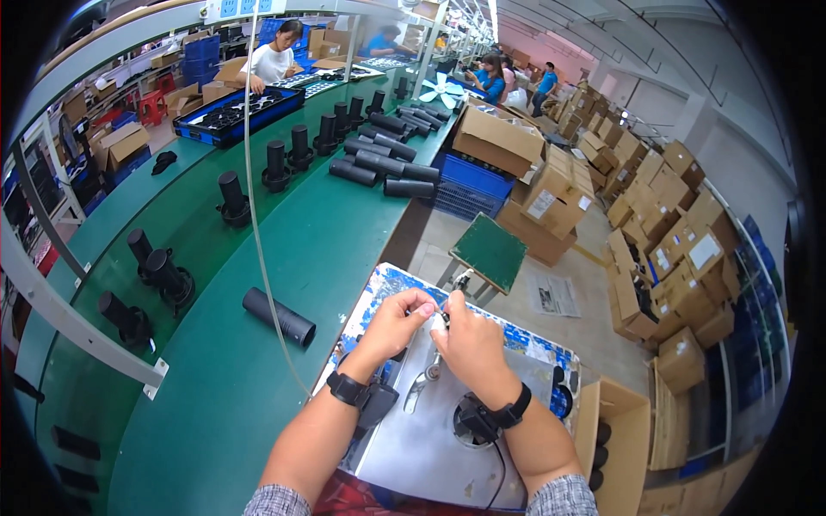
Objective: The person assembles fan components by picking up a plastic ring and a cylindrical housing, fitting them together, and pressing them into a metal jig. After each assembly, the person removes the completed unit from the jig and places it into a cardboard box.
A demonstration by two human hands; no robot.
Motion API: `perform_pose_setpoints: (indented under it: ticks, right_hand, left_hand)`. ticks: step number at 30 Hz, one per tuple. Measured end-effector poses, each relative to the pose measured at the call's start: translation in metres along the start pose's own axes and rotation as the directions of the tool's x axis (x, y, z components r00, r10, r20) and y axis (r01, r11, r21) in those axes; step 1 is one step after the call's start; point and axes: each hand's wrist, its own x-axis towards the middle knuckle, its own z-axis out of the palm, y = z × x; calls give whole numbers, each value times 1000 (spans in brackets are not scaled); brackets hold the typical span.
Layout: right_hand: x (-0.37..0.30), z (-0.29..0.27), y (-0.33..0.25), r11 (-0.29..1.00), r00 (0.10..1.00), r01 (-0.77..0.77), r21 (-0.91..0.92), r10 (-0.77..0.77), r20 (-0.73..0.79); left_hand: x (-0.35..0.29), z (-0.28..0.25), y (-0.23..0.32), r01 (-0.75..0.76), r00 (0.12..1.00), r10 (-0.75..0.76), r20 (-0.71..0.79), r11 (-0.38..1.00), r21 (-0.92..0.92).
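Both hands, left (397,322) and right (469,340), pinch what seems a small connector (442,317) over a metal plate (422,447).

both forearms come up from the lower edge and angle inward, a dark band on each wrist, the left hand (394,325) and right hand (469,340) meeting at centre, fingertips pinched together and touching, knuckles up, palms turned inward.
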Motion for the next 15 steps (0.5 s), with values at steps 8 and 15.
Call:
perform_pose_setpoints:
  ticks: [8,15]
  right_hand:
    - [1,4,4,998,999,43,40,-43,-6]
    - [0,1,4,997,999,22,77,-24,26]
  left_hand:
    - [0,0,6,-23,1000,23,-9,998,52]
    - [-2,0,26,-29,999,28,18,996,88]
